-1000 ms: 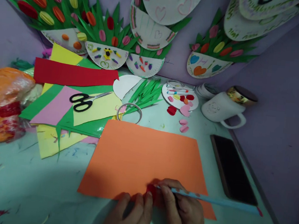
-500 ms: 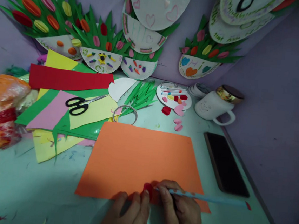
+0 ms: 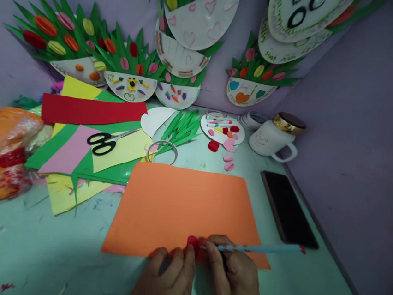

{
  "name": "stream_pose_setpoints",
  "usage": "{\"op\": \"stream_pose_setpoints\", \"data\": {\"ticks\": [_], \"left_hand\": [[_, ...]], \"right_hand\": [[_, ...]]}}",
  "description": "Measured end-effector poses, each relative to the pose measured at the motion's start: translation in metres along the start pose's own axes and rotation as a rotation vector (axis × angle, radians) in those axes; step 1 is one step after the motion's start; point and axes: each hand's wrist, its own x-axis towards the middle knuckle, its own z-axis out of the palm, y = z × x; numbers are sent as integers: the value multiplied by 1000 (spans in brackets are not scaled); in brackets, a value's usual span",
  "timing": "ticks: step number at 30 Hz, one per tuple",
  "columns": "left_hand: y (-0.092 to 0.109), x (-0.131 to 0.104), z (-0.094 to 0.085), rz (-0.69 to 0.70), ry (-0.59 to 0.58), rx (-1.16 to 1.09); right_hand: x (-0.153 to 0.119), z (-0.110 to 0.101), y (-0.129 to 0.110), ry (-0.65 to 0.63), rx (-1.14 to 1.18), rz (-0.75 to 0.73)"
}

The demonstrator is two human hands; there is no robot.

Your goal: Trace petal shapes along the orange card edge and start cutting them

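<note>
Orange paper sheet (image 3: 180,206): flat on the table (image 3: 34,243), uncut, no drawn outline visible. Small red shape (image 3: 192,241): on the sheet's near edge, pinned under the left hand (image 3: 166,281) fingertips. Blue pencil (image 3: 259,249): pinched in the right hand (image 3: 235,281), tip at the shape; tracing appears barely started. Scissors (image 3: 108,140): idle on coloured papers, well apart.

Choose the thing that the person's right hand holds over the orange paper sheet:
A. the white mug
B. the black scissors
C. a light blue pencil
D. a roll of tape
C: the right hand grips a light blue pencil with its tip at a small red piece on the orange paper sheet; the black scissors lie apart on the coloured sheets.
</note>
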Motion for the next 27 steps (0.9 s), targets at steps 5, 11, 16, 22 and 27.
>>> {"op": "stream_pose_setpoints", "data": {"ticks": [5, 11, 16, 22, 27], "left_hand": [[-1, 3, 4, -30, 144, 33], [-5, 1, 10, 44, 170, 47], [-3, -1, 12, 3, 85, 27], [-6, 0, 9, 23, 165, -11], [-7, 0, 6, 33, 108, -12]], "right_hand": [[1, 0, -5, 65, -13, -23], [2, 0, -10, 87, 7, -15], [1, 1, -12, 75, 42, -4], [-7, -3, -5, 53, 131, 114], [-14, -6, -5, 178, 124, 114]]}}
